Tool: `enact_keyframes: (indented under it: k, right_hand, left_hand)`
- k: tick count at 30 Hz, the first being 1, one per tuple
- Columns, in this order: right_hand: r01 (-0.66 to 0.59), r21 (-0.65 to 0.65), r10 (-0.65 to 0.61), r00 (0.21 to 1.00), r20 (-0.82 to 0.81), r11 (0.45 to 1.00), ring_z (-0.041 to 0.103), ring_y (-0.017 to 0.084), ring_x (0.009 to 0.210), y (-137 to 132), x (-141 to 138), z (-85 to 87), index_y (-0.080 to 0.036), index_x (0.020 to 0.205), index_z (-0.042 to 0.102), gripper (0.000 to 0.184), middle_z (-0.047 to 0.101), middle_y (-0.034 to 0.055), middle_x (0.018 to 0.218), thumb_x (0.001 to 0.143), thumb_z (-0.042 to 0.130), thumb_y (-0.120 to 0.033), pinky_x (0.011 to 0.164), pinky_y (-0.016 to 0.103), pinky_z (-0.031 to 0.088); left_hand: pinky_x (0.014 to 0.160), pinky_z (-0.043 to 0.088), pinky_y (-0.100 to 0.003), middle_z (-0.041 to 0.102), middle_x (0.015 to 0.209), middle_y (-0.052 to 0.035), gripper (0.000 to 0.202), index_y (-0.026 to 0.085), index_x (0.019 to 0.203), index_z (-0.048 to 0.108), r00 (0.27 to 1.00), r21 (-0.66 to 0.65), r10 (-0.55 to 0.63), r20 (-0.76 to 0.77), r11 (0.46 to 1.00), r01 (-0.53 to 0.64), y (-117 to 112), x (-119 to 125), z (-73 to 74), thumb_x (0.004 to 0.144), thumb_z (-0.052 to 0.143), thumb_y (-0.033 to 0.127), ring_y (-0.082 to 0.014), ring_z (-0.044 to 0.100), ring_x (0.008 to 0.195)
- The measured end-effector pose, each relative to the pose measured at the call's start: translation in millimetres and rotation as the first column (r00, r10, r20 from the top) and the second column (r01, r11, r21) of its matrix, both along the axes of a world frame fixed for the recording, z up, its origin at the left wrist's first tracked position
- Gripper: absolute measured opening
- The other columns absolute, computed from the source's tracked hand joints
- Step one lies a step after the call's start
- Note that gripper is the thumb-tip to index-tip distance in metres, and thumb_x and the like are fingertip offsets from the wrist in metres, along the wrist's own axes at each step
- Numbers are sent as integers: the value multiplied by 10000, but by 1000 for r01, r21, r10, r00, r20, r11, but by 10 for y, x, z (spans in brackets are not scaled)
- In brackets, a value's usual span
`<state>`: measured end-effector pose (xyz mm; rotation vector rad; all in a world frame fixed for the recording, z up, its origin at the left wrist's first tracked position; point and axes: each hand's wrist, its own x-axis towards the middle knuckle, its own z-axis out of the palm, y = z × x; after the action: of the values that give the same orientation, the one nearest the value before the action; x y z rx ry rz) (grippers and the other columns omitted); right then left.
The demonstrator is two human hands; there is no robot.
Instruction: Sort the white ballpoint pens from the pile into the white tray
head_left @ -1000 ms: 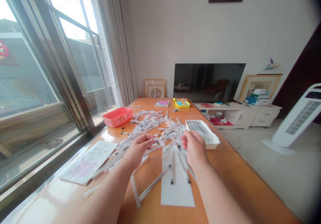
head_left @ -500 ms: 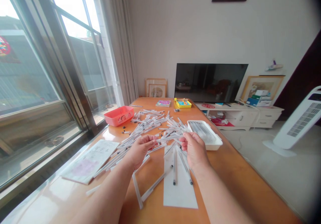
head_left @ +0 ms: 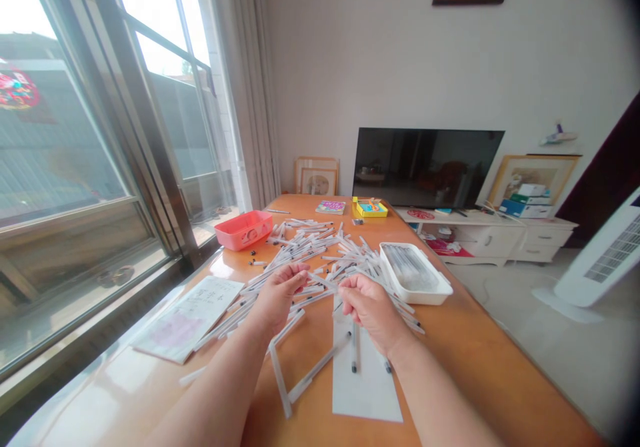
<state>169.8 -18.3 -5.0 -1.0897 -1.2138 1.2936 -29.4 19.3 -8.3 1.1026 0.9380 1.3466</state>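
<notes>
Between my two hands stretches a slim, pale pen [head_left: 323,281]. My left hand [head_left: 283,293] pinches its left end with thumb and fingers. At the other end, the closed fingers of my right hand [head_left: 370,307] grip it, partly hiding it. Many clear pens with dark tips lie in a loose heap [head_left: 305,243] beyond and around my hands. Under my right hand is a white sheet of paper [head_left: 365,393], with a black-ended pen [head_left: 355,350] on it. Several frosted tubes [head_left: 281,380] rest on the table near my left forearm.
A white tray [head_left: 443,295] holding refill-like sticks stands to the right. At the left are a red plastic basket [head_left: 245,232] and a notebook [head_left: 193,317]. Farther back on the wooden table [head_left: 450,367] lie a yellow box [head_left: 370,210] and a colourful booklet [head_left: 331,207].
My right hand has moved left and slightly down, closer to my left hand. The pen between them now slants down toward the right. The camera view has shifted slightly.
</notes>
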Motion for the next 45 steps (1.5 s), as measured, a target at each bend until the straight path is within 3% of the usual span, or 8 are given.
enact_keyframes:
  k: [3,10,19,32,39,45]
  right_hand:
    - [-57,74,52,996,72,996,454,96,546,-27,-53,-10,-189,982,630,218,535,-55,598,856,635,-366,534,216,342]
    - [-88,213,42,977,210,973,324,99,524,-77,-184,-94,-200,1113,656,301,430,-63,609,920,570,-415,512,246,278]
    - [-17,355,-108,939,328,935,389,110,503,-114,-227,-112,-189,1082,677,262,509,-46,585,924,547,-351,502,249,317]
    - [43,392,-172,938,301,919,474,123,532,-127,-255,-90,-186,1049,710,276,600,-15,634,867,568,-337,493,231,344]
    - [6,334,-93,965,246,943,395,111,518,-97,-247,-98,-184,1054,693,276,507,-47,597,886,573,-368,504,240,307]
    - [18,106,-16,1000,-18,994,328,93,491,-61,-187,-21,-169,993,674,284,420,-77,531,839,648,-406,486,226,243]
  left_hand:
    - [790,470,-267,659,843,-27,320,157,998,719,998,-6,7,61,1000,-7,-29,22,30,747,803,336,-126,586,762]
    - [759,515,-294,701,878,-62,322,145,988,698,985,-52,43,170,998,-35,-86,105,47,772,795,363,-127,604,725]
    - [749,524,-260,726,861,-66,344,140,947,713,953,-81,83,292,995,-62,-136,217,77,697,855,327,-131,652,739]
    - [754,515,-267,719,840,-57,314,143,963,716,966,-69,75,246,996,-60,-183,259,104,748,813,349,-124,645,711]
    - [792,524,-297,727,887,-79,337,146,1008,721,969,-76,77,234,995,-60,-179,227,105,766,797,368,-143,655,752]
    - [833,534,-351,732,917,-113,412,135,1113,729,970,-66,31,243,998,-15,-189,106,149,827,702,430,-197,685,833]
